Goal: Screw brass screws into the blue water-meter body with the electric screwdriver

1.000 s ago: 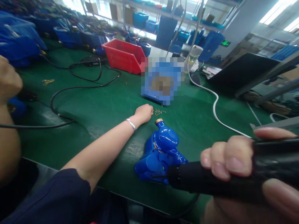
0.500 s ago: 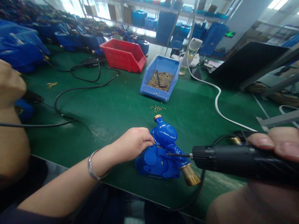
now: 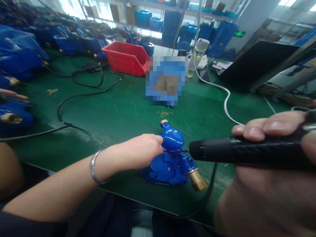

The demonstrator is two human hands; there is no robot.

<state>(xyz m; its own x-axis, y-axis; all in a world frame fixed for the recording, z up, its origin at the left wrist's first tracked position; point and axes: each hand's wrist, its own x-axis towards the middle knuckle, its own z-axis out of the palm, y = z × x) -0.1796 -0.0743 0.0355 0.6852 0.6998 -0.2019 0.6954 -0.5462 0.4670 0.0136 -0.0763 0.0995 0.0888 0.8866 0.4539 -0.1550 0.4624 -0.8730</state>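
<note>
A glossy blue housing (image 3: 173,138) with brass threaded ends lies on the green table, and a matte blue flanged part (image 3: 160,169) sits against its near side. My left hand (image 3: 145,149), with a silver bangle at the wrist, is pinched at the seam between them. A brass-coloured sliver, seemingly a screw (image 3: 166,152), shows at its fingertips. My right hand (image 3: 264,194) grips a black electric screwdriver (image 3: 222,150) held level, pointing left. Its thin bit reaches across the housing to just beside the left fingertips; whether it touches the screw is hard to tell.
Loose brass screws (image 3: 164,114) lie beyond the housing, before a pixelated blue bin (image 3: 161,98). A red bin (image 3: 123,59) stands behind left. Black cable (image 3: 81,93) and white cable (image 3: 225,98) cross the table. Another person's hand (image 3: 14,94) is at far left, by blue housings.
The screwdriver has moved left and up, bringing its bit from over the flanged part to my left fingertips. My left hand stays pinched at the seam. The other person's hand at left has shifted.
</note>
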